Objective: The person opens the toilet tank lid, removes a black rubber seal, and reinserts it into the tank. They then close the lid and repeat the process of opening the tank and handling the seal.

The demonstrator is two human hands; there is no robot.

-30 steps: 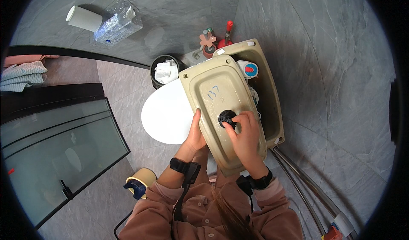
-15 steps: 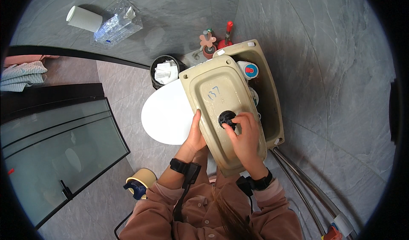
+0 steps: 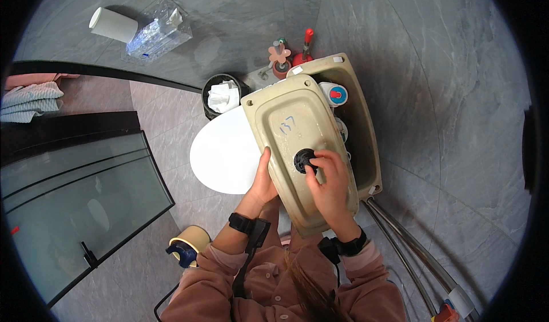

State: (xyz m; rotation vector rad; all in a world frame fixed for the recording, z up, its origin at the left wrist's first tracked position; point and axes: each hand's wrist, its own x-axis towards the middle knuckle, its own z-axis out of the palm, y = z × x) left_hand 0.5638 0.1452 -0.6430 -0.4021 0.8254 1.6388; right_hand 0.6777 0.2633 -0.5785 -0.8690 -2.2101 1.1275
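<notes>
A beige toilet tank lid lies underside up, tilted across the toilet tank, whose inside shows on the right. My left hand grips the lid's left edge, thumb on top, the other fingers hidden beneath. A round black ridged plastic fitting sits at the middle of the lid. My right hand has thumb and fingertips curled on this fitting's right side. Inside the tank stands a white valve with a blue and red top, with another white part partly hidden by the lid.
The white toilet seat cover is left of the lid. A lined bin with tissue, a toilet brush and a plunger-like red-handled tool stand behind. Metal rails run at right; a glass door stands left.
My right fingers have shifted slightly on the black fitting, uncovering more of its face. The left hand and the lid have barely moved.
</notes>
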